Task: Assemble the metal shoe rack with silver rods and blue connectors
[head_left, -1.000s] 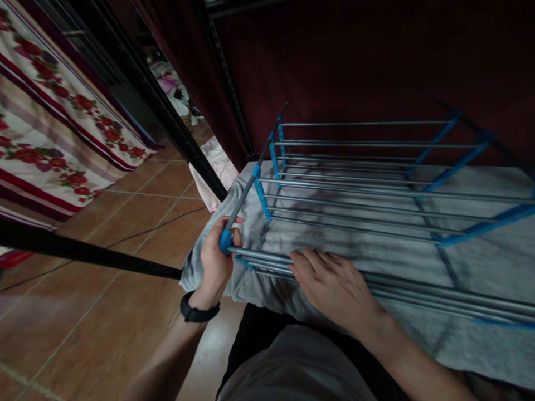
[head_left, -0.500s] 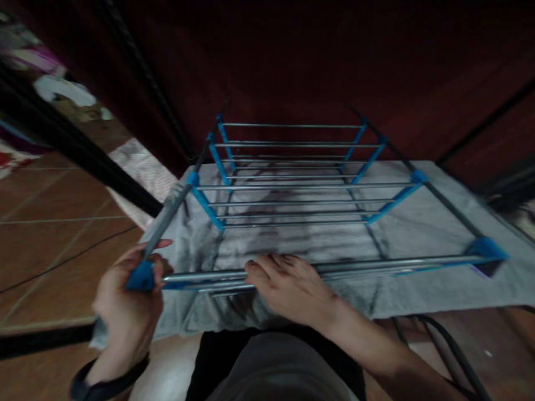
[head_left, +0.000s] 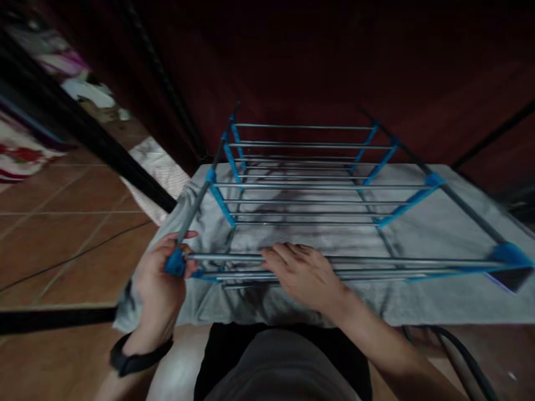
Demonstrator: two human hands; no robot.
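A metal rack [head_left: 317, 186] with silver rods and blue plastic joints stands on a grey cloth [head_left: 438, 234] in front of me. My left hand [head_left: 161, 289] grips the blue corner joint [head_left: 175, 263] at the rack's near left end. A black band sits on that wrist. My right hand [head_left: 305, 275] lies palm down on the near silver rods, fingers spread over them. The rack's right near corner [head_left: 507, 257] sticks out at the right edge.
Orange floor tiles [head_left: 62, 239] spread to the left. A black pole [head_left: 50, 318] lies across them and another black bar [head_left: 83, 139] slants up left. A dark red wall [head_left: 334, 61] rises behind the rack. A dark cable [head_left: 463, 356] curls at lower right.
The view swung right and then settled; both hands kept their hold on the rack's near edge, the left on the blue joint, the right on the rods.
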